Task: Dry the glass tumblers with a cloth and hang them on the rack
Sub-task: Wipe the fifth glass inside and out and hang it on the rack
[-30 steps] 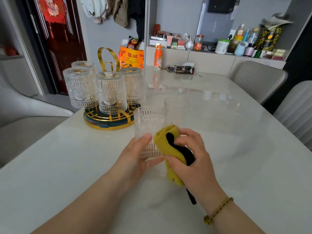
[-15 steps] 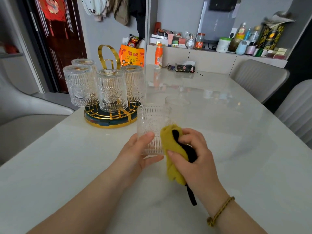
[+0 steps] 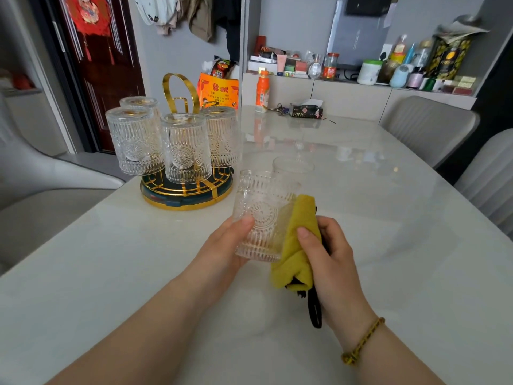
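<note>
My left hand (image 3: 222,245) grips a ribbed glass tumbler (image 3: 262,215), upright and lifted a little off the white table (image 3: 388,245). My right hand (image 3: 327,254) holds a yellow cloth (image 3: 298,240) with a black loop pressed against the tumbler's right side. Just behind it a second tumbler (image 3: 293,168) stands upright on the table. At the left a round gold rack (image 3: 186,193) with a hoop handle carries several tumblers hung upside down, the nearest one (image 3: 186,151) at its front.
An orange bottle (image 3: 262,91), keys and a dark tissue pack (image 3: 306,111) lie at the table's far end. Grey chairs (image 3: 427,126) stand along the right side and a pale seat (image 3: 41,195) at the left. A cluttered shelf runs along the back wall.
The tumbler has turned in my left hand and risen slightly. The cloth has shifted from the glass's lower front to its right side.
</note>
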